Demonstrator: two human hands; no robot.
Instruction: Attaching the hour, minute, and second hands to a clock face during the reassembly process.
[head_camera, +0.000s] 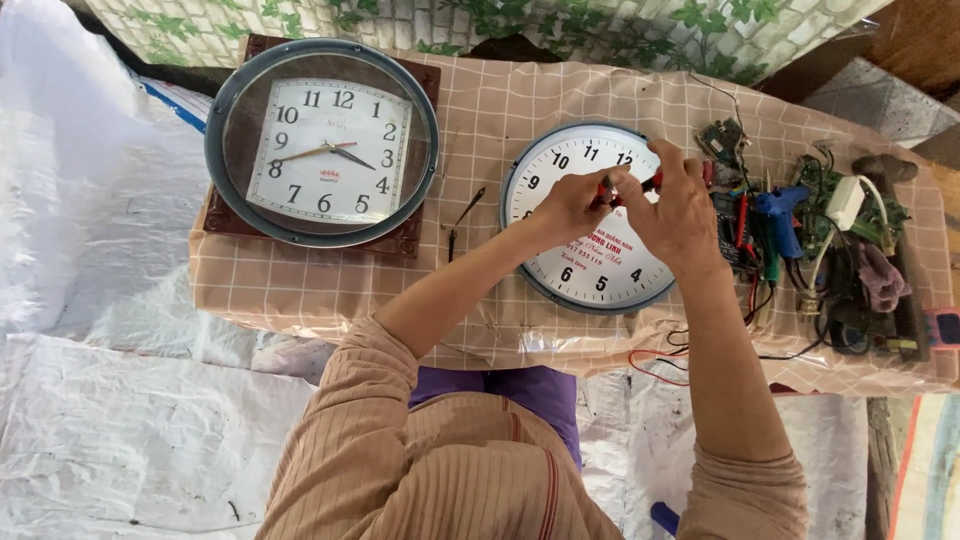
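Far left on table (300, 290), covered w/ checked cloth: square-faced clock (322, 142) in round grey rim on dark brown backing, lying flat, face up. Just right of it, two loose black clock hands (462, 222) on the cloth, apart from both clocks. Centre: round white clock (590, 262) w/ grey rim, flat, face up, partly hidden under both hands. Left hand (567, 207) above the white dial, fingers pinched shut on a small red-handled tool (612, 190); right hand (678, 208) meeting it from the other side, fingertips closed on same tool's red end. Tool thus held betw. the two grips, over upper-middle of dial, near its centre; whether tip touches the face cannot tell. Right of clock: heap of circuit boards (840, 215), wires, blue glue gun (780, 212), white adapter (846, 200), close beside right hand but not touched.
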